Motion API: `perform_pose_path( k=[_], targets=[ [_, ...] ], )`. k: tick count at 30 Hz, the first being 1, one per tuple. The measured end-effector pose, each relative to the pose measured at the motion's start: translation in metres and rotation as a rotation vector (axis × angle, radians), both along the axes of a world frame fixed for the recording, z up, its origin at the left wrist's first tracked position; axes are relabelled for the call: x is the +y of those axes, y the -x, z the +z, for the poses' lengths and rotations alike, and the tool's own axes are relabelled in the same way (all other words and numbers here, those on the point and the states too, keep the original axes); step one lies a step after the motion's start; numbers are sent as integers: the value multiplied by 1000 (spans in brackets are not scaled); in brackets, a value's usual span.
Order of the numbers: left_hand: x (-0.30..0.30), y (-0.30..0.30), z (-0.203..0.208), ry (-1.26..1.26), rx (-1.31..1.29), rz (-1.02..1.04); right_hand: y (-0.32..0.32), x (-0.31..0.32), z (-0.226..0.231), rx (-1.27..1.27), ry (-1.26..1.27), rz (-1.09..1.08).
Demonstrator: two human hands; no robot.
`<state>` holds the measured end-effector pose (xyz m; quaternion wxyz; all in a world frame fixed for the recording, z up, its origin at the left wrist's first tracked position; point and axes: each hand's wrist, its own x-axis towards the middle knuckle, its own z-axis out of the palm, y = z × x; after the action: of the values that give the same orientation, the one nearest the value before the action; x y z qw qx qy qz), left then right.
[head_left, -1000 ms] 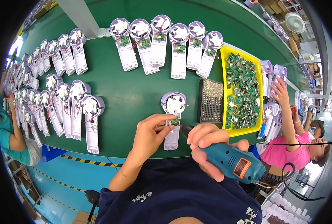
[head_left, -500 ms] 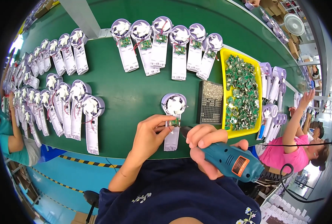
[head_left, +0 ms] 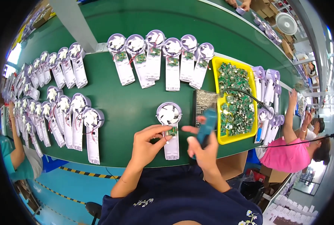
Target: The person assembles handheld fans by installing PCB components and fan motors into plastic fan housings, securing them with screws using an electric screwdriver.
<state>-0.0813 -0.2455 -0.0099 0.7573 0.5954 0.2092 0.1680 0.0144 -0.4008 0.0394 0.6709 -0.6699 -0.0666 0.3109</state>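
Close in front of me a handheld fan point(head_left: 169, 114) with a lilac ring and white blades lies on the green table. My left hand point(head_left: 147, 145) pinches a small green circuit board point(head_left: 171, 131) that rests on the fan's white handle. To the right, my right hand point(head_left: 205, 150) grips a teal electric screwdriver point(head_left: 209, 125), its index finger stretched toward the board. The tool is smeared by motion, its body tipped upward and its cord running over the yellow tray point(head_left: 218, 137). Behind it sits a dark box point(head_left: 206, 98) of small screws, partly covered.
Several fans with boards point(head_left: 172, 73) form a row at the far side. Many more fans point(head_left: 93, 137) lie on the left. Green boards point(head_left: 234, 97) fill the yellow tray. Co-workers in pink point(head_left: 287, 155) and teal point(head_left: 10, 150) are at either side; a metal post point(head_left: 75, 24) stands behind.
The screwdriver has swung up and away from the board, toward the screw box, and its body now points upward. My left hand stays at the board. The whole view has shifted slightly.
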Motion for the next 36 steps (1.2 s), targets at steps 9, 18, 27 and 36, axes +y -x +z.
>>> perform_pose_path(
  k=[9, 18, 27, 36],
  targets=[
    [-1, 0, -4, -209, -31, -19, 2, -1, -31, 196, -68, 84],
    [-4, 2, -6, -81, -50, -10, 6, 4, -34, 205, -156, 42],
    [-7, 2, -8, -122, -32, 47, 2, 1, -37, 226, -150, 75],
    [-8, 1, -9, -101, -100, 3, 0, -2, -39, 265, -206, 78]
  ],
)
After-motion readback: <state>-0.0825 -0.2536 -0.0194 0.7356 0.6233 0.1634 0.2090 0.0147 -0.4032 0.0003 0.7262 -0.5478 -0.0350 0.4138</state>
